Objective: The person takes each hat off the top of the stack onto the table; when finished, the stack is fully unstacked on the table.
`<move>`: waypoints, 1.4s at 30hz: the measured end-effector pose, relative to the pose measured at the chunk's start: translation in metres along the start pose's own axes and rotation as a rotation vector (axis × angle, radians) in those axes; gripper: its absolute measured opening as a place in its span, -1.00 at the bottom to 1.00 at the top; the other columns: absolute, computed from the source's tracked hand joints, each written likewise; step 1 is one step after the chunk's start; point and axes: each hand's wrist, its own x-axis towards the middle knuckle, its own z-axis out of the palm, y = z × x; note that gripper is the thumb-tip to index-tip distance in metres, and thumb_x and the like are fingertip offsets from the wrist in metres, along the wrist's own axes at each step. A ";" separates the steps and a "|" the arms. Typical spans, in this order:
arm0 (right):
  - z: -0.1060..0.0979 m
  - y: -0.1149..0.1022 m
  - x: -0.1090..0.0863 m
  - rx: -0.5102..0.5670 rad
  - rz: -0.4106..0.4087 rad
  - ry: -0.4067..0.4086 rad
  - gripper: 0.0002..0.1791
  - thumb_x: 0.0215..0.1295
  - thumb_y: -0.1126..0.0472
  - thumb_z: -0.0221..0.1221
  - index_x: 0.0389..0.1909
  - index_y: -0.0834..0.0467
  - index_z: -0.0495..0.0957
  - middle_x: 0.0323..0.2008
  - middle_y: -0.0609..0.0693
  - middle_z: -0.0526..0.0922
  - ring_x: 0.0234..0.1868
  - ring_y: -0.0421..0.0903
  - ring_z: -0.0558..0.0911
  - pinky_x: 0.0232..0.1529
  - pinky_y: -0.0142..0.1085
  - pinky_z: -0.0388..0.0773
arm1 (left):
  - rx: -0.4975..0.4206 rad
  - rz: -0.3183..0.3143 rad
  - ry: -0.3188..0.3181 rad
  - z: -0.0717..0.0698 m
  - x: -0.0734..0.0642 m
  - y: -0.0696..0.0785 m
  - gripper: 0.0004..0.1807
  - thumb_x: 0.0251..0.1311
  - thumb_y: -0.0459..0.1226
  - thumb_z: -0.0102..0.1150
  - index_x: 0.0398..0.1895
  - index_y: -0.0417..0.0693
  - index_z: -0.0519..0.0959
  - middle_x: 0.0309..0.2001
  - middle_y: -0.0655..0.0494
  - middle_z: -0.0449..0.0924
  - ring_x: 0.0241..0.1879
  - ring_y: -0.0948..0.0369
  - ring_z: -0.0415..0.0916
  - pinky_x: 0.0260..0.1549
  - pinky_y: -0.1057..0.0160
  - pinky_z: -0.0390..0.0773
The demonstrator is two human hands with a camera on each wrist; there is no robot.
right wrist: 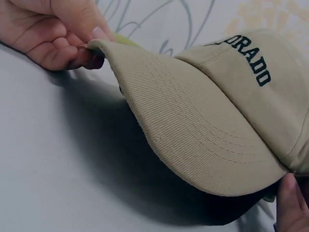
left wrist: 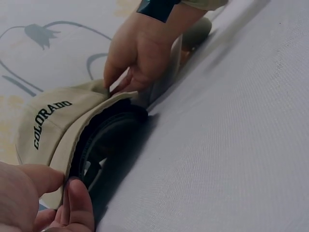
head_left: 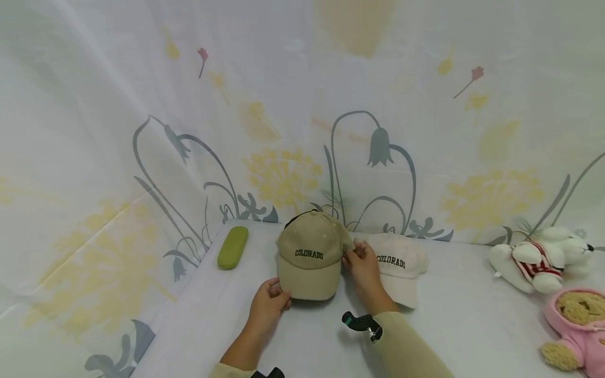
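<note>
A khaki baseball cap with dark COLORADO lettering faces me, its brim toward the front. My left hand pinches the brim's left edge between thumb and fingers; the left wrist view shows the thumb on top of the brim and fingertips beneath. At the cap's right side, my right hand pinches the rim where crown and brim meet. In the right wrist view the brim stands raised over its shadow. A pale cream COLORADO cap lies just right, partly hidden behind my right hand.
A green glasses case lies to the left on the white tabletop. At the right are a white plush dog in a striped top and a teddy bear in a pink hoodie. A flower-patterned curtain hangs behind.
</note>
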 end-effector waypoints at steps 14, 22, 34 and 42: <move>-0.008 -0.006 -0.019 0.038 0.026 0.026 -0.57 0.60 0.30 0.04 0.39 0.26 0.25 0.22 0.21 0.45 -0.08 -0.20 0.64 -0.06 -0.45 0.67 | 0.097 0.001 -0.020 0.002 -0.020 0.004 -0.30 0.29 -0.43 0.35 0.44 -0.38 0.27 -0.14 -0.09 0.50 -0.29 0.20 0.60 -0.22 0.26 0.71; -0.017 -0.012 -0.033 0.089 0.027 0.031 -0.59 0.60 0.30 0.04 0.37 0.22 0.26 0.12 0.13 0.48 -0.10 -0.21 0.65 -0.04 -0.41 0.68 | 0.121 0.022 -0.051 0.004 -0.032 0.002 -0.29 0.28 -0.41 0.36 0.43 -0.40 0.25 -0.14 -0.09 0.53 -0.33 0.22 0.62 -0.24 0.26 0.71; -0.036 -0.023 -0.054 0.087 0.010 0.066 -0.66 0.59 0.30 0.07 0.30 0.18 0.34 0.01 0.02 0.54 -0.11 -0.22 0.68 -0.01 -0.39 0.70 | 0.134 0.009 -0.107 0.012 -0.045 0.005 -0.32 0.29 -0.39 0.34 0.41 -0.35 0.27 -0.13 -0.07 0.54 -0.32 0.21 0.62 -0.23 0.21 0.66; -0.054 -0.026 -0.067 0.129 -0.008 0.079 -0.71 0.61 0.30 0.07 0.25 0.13 0.33 -0.05 -0.08 0.57 -0.11 -0.25 0.68 -0.01 -0.42 0.68 | 0.098 0.009 -0.147 0.024 -0.054 0.009 -0.32 0.27 -0.41 0.32 0.39 -0.36 0.26 -0.13 -0.07 0.51 -0.30 0.20 0.61 -0.21 0.20 0.69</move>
